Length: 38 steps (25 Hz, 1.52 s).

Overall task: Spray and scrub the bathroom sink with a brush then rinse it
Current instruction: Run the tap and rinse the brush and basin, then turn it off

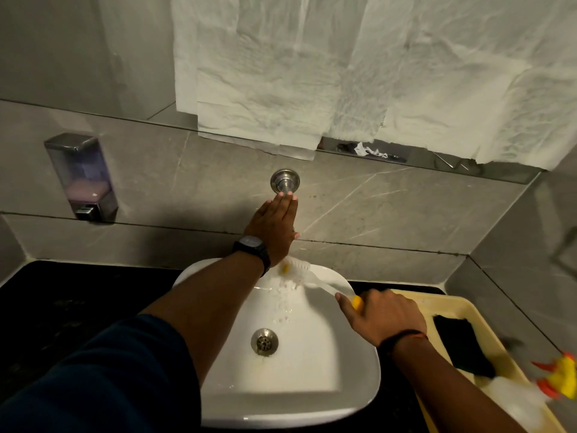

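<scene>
Currently, rinse phase by the look of it; status per item below.

Left hand [274,226]: flat, fingers together and extended, holding nothing; fingertips touch the wall tap [284,181] above the sink's back edge. Watch on that wrist.

Right hand [379,317]: closed around the yellow end of the brush handle, over the sink's right rim.

Brush [307,275]: white head at the back rim of the sink, under the tap line, bristles in the falling water. Handle runs diagonally down-right into the right hand.

Sink [359,370]: white basin set on the dark worktop. Water splashing down the back slope toward the drain [264,340].

Spray bottle [530,398]: lying in the cream tray [449,303] at the worktop's right edge, yellow-orange trigger head. A dark scrub pad [465,348] sits beside it in the tray.

Brush handling (judgement): light, stiff plastic, long thin neck, so some flex under hard pressure. Wet handle likely slippery; the current grip at the thick yellow end looks right, choke up toward the neck for more scrubbing force.

Sink handling (judgement): hard glazed ceramic, slick when wet, chips if struck. Fixed, no hold needed.

Risk (judgement): splash over the rim onto the worktop if the flow is high.
</scene>
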{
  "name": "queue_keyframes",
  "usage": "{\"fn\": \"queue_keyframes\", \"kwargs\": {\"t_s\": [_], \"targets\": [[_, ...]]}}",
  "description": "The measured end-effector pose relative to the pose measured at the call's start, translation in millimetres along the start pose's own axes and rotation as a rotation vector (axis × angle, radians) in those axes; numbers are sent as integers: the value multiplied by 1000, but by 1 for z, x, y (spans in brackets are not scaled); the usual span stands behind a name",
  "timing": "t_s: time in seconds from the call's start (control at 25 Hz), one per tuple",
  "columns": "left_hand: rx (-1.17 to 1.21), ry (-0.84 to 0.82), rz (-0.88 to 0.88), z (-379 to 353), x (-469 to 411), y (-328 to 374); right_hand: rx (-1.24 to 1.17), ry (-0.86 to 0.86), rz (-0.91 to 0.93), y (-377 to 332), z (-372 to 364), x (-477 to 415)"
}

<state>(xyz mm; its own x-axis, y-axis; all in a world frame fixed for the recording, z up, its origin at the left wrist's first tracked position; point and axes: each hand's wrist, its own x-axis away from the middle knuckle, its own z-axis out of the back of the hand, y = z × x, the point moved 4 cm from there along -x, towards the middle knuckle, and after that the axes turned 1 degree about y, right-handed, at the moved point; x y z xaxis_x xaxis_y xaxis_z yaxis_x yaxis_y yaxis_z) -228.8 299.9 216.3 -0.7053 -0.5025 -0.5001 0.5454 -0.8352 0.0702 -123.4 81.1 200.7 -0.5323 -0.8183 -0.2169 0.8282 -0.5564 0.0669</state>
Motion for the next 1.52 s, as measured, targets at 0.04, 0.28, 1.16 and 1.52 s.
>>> {"fn": "queue_keyframes", "kwargs": {"t_s": [0.04,0.28,1.16,1.52], "targets": [[-12,-10,-4,0,1,-2,43,10,34,2,1,1],[7,-46,-6,2,2,-1,139,63,80,10,3,3],[19,-3,-9,-10,4,-3,192,16,221,5,-19,5],[56,63,-161,2,4,40,-38,-71,-144,49,-37,1]]}}
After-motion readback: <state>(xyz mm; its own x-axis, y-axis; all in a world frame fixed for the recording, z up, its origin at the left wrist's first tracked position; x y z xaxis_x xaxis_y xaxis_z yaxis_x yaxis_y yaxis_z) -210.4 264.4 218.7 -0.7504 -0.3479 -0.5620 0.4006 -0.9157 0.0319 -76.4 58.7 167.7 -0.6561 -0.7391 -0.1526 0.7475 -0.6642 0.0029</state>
